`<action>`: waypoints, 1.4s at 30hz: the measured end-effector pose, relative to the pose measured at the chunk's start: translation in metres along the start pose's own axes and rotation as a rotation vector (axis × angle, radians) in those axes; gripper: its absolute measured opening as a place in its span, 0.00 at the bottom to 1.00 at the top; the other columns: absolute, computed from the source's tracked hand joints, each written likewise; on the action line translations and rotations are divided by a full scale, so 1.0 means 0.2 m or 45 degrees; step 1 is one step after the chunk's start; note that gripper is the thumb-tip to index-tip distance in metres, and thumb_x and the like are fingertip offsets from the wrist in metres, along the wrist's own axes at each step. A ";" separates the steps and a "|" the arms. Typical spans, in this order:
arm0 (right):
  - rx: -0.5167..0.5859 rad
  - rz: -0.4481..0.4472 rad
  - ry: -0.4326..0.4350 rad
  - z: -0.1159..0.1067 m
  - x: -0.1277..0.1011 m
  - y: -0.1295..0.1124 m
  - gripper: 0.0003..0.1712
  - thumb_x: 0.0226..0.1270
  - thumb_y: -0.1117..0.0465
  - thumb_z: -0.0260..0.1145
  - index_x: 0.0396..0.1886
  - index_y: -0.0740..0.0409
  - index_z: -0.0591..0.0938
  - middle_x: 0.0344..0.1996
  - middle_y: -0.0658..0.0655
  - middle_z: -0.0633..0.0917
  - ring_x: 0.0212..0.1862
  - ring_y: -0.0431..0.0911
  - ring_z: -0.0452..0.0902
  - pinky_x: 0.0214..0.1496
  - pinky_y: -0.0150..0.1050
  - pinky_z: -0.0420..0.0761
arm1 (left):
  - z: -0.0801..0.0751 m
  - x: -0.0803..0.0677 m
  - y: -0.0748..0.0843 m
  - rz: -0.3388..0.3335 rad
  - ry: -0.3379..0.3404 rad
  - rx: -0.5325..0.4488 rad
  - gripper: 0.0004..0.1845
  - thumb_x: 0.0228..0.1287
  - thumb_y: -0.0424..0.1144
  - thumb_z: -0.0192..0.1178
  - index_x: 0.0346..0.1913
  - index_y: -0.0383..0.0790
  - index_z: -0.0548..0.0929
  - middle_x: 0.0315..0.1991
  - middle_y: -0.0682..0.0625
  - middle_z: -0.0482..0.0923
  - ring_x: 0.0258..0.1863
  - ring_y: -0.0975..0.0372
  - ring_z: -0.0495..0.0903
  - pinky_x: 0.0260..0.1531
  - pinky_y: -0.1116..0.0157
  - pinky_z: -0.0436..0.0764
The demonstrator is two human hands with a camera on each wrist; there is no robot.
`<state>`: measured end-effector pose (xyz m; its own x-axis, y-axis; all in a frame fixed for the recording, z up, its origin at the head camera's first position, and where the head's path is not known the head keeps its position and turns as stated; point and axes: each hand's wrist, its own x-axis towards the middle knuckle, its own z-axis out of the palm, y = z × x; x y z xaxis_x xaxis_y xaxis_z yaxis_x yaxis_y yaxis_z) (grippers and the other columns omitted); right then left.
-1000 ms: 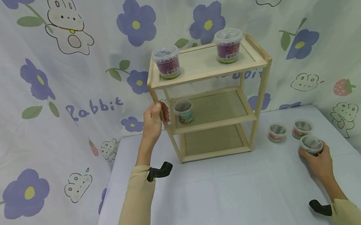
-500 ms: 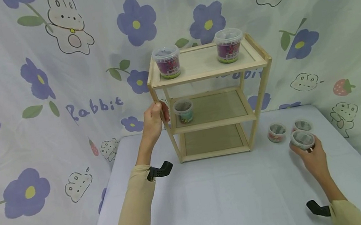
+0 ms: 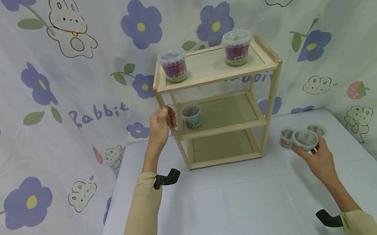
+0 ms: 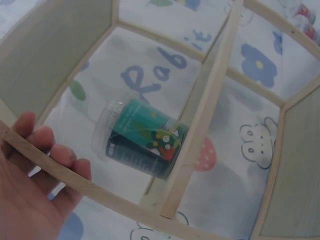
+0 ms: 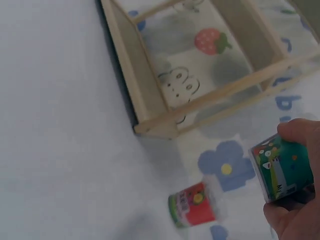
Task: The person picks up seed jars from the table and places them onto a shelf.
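Overhead, the right hand (image 3: pixel 315 158) is holding a small cup (image 3: pixel 304 139) above the table (image 3: pixel 237 207), fingers curled round it; only the right wrist view is showing its green label. Left hand (image 3: pixel 159 125) is gripping the wooden shelf (image 3: pixel 217 77) post, fingers wrapped. A flower-print cloth (image 3: pixel 26 96) is covering the wall behind.

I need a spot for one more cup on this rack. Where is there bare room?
The middle shelf is bare right of its green cup. The bottom shelf holds nothing. The top shelf is free between its two purple tubs.
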<state>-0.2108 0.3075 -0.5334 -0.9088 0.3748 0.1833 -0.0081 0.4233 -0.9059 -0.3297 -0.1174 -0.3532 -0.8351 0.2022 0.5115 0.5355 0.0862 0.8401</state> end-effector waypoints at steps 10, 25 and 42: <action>0.016 -0.105 -0.105 0.06 -0.02 -0.18 0.48 0.63 0.60 0.71 0.76 0.61 0.55 0.69 0.68 0.65 0.72 0.65 0.59 0.73 0.50 0.64 | -0.01 -0.01 0.00 -0.018 0.001 0.002 0.24 0.76 0.39 0.37 0.36 0.14 0.70 0.27 0.21 0.65 0.22 0.45 0.69 0.27 0.51 0.75; 0.069 -0.260 -0.251 0.13 -0.03 -0.38 0.48 0.63 0.62 0.71 0.76 0.63 0.55 0.67 0.67 0.67 0.68 0.64 0.65 0.66 0.28 0.68 | -0.03 0.01 -0.13 -0.019 0.026 -0.019 0.25 0.77 0.45 0.39 0.33 0.24 0.72 0.23 0.35 0.68 0.20 0.55 0.70 0.24 0.61 0.75; 0.123 -0.269 -0.349 0.23 0.08 -0.63 0.50 0.63 0.60 0.71 0.77 0.62 0.53 0.69 0.69 0.65 0.71 0.64 0.62 0.70 0.60 0.63 | -0.01 -0.01 0.02 0.006 -0.002 -0.001 0.23 0.76 0.37 0.38 0.34 0.15 0.71 0.25 0.22 0.66 0.20 0.47 0.69 0.26 0.51 0.74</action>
<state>-0.2429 0.2220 -0.4339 -0.9609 0.0468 0.2728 -0.2349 0.3830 -0.8934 -0.3265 -0.1192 -0.3510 -0.8323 0.2041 0.5153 0.5395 0.0847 0.8377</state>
